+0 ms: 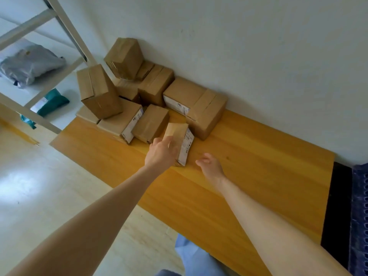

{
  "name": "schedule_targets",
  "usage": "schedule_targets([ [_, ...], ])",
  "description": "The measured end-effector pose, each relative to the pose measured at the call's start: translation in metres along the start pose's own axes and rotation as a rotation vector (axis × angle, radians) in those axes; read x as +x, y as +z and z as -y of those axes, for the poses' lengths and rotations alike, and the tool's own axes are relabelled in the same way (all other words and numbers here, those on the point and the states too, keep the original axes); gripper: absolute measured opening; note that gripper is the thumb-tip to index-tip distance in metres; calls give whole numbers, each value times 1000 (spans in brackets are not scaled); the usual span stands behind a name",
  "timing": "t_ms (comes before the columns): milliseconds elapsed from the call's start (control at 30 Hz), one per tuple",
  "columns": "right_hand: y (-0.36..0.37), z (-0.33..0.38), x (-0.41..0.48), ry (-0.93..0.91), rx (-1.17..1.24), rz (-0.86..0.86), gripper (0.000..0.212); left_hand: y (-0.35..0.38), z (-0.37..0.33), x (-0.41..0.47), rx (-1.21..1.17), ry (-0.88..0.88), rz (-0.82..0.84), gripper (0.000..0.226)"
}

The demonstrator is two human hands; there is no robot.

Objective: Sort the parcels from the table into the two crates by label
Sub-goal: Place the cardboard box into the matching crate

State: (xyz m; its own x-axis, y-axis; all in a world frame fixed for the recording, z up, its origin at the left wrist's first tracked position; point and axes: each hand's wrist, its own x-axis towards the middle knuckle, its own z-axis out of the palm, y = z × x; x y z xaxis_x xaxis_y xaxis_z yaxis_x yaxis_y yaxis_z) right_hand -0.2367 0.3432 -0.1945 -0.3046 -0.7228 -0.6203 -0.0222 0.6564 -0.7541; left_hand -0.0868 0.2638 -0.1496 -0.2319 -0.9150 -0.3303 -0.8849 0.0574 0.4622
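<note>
Cardboard parcel seemingly gripped by left hand; right hand relaxed.

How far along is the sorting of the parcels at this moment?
Done: nothing can be confirmed; the blue crate shows only its edge. In hand: the left hand grips a small parcel; the right hand is open beside it. Left: a pile of parcels at the back of the table.

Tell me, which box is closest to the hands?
The small box at the front of the pile, with a white label on its side. The left hand touches it; the other boxes sit farther back by the wall.
</note>
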Motion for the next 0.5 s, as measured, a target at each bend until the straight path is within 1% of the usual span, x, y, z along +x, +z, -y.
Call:
schedule_targets([
  [133, 12, -1, 20, 68, 39, 57, 52, 6, 1, 14, -25, -49, 69, 62],
  [267, 26, 1, 29, 116, 175, 86, 59, 10, 4, 22, -36, -50, 91, 78],
  [333, 31, 3, 32, 132, 246, 91, 57, 9, 5, 24, -76, -72, 102, 80],
  [433, 36, 8, 31, 144, 300, 118, 47, 4, 8, 27, -123, -72, 119, 82],
  [500, 39, 13, 28, 141, 328, 110, 42, -1, 12, 30, -222, -92, 146, 79],
])
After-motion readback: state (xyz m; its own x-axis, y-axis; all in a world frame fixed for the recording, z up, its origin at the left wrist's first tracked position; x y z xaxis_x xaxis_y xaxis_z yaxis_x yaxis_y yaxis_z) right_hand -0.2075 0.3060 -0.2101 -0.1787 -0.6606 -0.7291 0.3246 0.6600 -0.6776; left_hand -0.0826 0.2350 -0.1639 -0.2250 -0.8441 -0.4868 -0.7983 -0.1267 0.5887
